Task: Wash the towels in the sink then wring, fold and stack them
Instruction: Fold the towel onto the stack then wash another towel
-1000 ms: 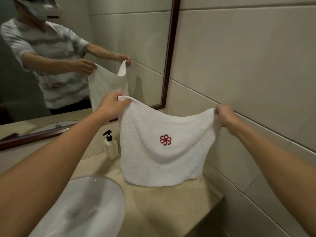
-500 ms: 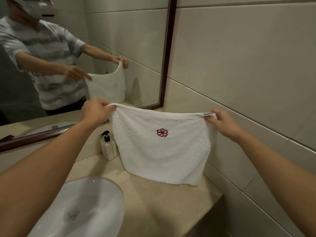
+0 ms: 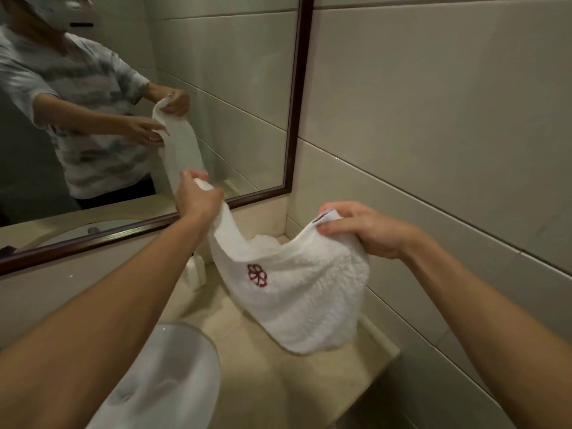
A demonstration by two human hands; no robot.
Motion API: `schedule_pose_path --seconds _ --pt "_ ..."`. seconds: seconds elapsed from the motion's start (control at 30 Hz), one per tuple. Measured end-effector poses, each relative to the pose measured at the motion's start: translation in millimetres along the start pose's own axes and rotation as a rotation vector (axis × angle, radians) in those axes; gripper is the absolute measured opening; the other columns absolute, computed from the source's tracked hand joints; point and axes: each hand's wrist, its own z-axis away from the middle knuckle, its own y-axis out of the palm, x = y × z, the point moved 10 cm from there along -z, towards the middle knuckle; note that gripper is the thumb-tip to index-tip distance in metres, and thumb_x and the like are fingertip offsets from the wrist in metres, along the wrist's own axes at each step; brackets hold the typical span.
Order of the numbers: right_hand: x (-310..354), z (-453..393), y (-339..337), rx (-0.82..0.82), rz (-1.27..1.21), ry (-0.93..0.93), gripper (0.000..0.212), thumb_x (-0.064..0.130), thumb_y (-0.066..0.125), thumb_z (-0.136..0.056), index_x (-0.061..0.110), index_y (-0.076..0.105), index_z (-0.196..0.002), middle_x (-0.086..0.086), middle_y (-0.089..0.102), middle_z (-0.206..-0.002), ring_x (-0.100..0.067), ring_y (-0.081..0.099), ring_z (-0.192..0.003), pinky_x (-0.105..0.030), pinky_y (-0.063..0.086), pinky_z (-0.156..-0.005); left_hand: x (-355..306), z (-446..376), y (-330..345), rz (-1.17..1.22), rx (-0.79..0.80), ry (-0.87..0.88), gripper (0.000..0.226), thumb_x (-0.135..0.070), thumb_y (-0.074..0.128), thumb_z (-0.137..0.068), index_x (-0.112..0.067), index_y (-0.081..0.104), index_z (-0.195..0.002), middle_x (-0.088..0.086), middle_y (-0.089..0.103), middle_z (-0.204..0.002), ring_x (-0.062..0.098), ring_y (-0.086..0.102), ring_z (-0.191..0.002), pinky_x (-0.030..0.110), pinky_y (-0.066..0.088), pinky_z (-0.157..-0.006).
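A white terry towel (image 3: 303, 295) with a red flower emblem sags in a loose fold above the beige counter (image 3: 278, 382). My left hand (image 3: 196, 198) grips one top corner, raised near the mirror's lower edge. My right hand (image 3: 362, 229) pinches the other top corner, lower and closer to me. The towel's bottom edge hangs just over the counter, right of the white sink (image 3: 161, 385).
A white soap dispenser (image 3: 194, 274) stands at the back of the counter, partly hidden by my left forearm. A dark-framed mirror (image 3: 295, 103) reflects a person holding the towel. Tiled wall runs along the right. The counter ends at the right front.
The towel was stretched flat between my hands; now my hands have come closer and lower, and the towel droops in a curved fold. The view has tilted down.
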Motion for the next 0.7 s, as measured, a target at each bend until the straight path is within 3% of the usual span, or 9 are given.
schedule_pose_path --seconds 0.07,0.13,0.2,0.3,0.37,0.43,0.5,0.6,0.7 --pt "9 -2 17 0.094 0.213 -0.035 0.010 0.007 0.064 -0.094 0.012 0.061 -0.085 0.007 0.064 -0.073 -0.006 0.060 -0.070 -0.018 0.047 -0.063 -19 12 23 -0.048 0.149 0.131 0.037 -0.010 0.066 -0.087 -0.029 0.048 -0.114 0.004 0.053 -0.115 0.025 0.056 -0.096 0.033 0.049 -0.070" --pt "21 -8 21 0.069 0.365 -0.134 0.007 0.007 0.062 -0.096 0.006 0.061 -0.089 0.003 0.061 -0.078 -0.008 0.056 -0.075 -0.025 0.044 -0.067 -39 33 41 -0.059 0.345 0.262 0.046 -0.011 0.067 -0.087 -0.032 0.045 -0.122 0.001 0.054 -0.113 0.020 0.056 -0.091 0.031 0.049 -0.068" --pt "31 -15 18 -0.012 0.434 -0.248 0.005 0.013 0.068 -0.092 0.009 0.067 -0.091 0.001 0.060 -0.081 -0.011 0.054 -0.077 -0.028 0.040 -0.069 -55 61 56 0.012 0.577 0.320 0.062 -0.007 0.070 -0.085 -0.032 0.038 -0.131 0.002 0.061 -0.110 0.021 0.063 -0.089 0.035 0.055 -0.070" --pt "39 -24 14 -0.190 0.636 -0.385 0.008 0.032 0.072 -0.084 0.033 0.073 -0.091 0.003 0.051 -0.090 -0.016 0.054 -0.086 -0.019 0.039 -0.073 -74 98 71 0.028 0.851 0.393 0.078 -0.006 0.075 -0.083 -0.029 0.028 -0.142 0.006 0.070 -0.107 0.028 0.069 -0.093 0.041 0.058 -0.078" --pt "44 -23 15 -0.288 0.712 -0.479 0.018 0.038 0.071 -0.082 0.029 0.077 -0.095 -0.001 0.045 -0.105 -0.020 0.049 -0.105 -0.025 0.041 -0.090 -83 114 75 -0.003 0.975 0.453 0.084 -0.014 0.077 -0.083 -0.027 0.023 -0.146 0.003 0.072 -0.105 0.021 0.070 -0.093 0.036 0.056 -0.081" --pt "47 -21 19 -0.296 0.745 -0.525 0.019 0.040 0.072 -0.080 0.030 0.078 -0.095 -0.004 0.038 -0.138 -0.022 0.035 -0.135 -0.032 0.033 -0.110 -88 122 76 -0.034 1.058 0.489 0.092 -0.013 0.075 -0.084 -0.027 0.013 -0.151 0.003 0.073 -0.104 0.019 0.070 -0.095 0.033 0.054 -0.083" --pt "46 -22 25 -0.181 0.675 -0.515 0.012 0.036 0.074 -0.080 0.035 0.075 -0.092 -0.003 0.021 -0.157 -0.018 0.027 -0.146 -0.035 0.028 -0.119 -89 129 76 -0.063 1.117 0.516 0.100 -0.008 0.073 -0.085 -0.029 0.004 -0.153 0.004 0.074 -0.102 0.018 0.070 -0.093 0.030 0.054 -0.083" --pt "45 -22 23 -0.130 0.565 -0.511 0.014 0.029 0.075 -0.082 0.039 0.071 -0.090 0.000 0.021 -0.159 -0.010 0.035 -0.143 -0.037 0.037 -0.115 -87 131 75 -0.015 1.139 0.478 0.096 -0.004 0.071 -0.086 -0.031 0.007 -0.151 0.008 0.074 -0.104 0.025 0.071 -0.094 0.036 0.056 -0.084" --pt "41 -24 14 -0.170 0.596 -0.453 0.017 0.033 0.074 -0.082 0.046 0.069 -0.091 0.001 0.037 -0.149 -0.004 0.042 -0.135 -0.024 0.039 -0.107 -82 130 79 0.052 1.155 0.393 0.090 -0.003 0.070 -0.083 -0.022 0.013 -0.150 0.008 0.074 -0.101 0.022 0.071 -0.091 0.030 0.057 -0.079"
